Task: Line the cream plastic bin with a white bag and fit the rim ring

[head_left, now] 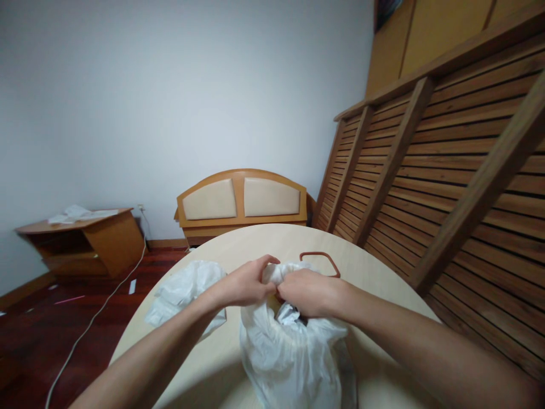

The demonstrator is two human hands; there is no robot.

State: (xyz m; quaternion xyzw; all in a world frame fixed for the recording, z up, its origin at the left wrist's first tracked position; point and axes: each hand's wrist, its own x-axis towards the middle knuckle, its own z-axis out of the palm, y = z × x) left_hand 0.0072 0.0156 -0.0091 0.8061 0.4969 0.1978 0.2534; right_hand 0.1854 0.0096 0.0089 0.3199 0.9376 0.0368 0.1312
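Observation:
A full white plastic bag [289,352] stands on the round light table [238,241] right in front of me. My left hand [247,283] pinches the gathered top of the bag from the left, fingers curled. My right hand [309,292] grips the same bunched plastic from the right, knuckles up. The two hands meet over the bag's mouth. What is inside the bag is hidden.
A second crumpled white plastic bag [185,292] lies on the table to the left. A reddish-brown loop [320,262] lies behind the hands. A slatted wooden frame [447,170] leans at right. A headboard [242,201], low cabinet [85,241] and floor cable [91,324] stand beyond.

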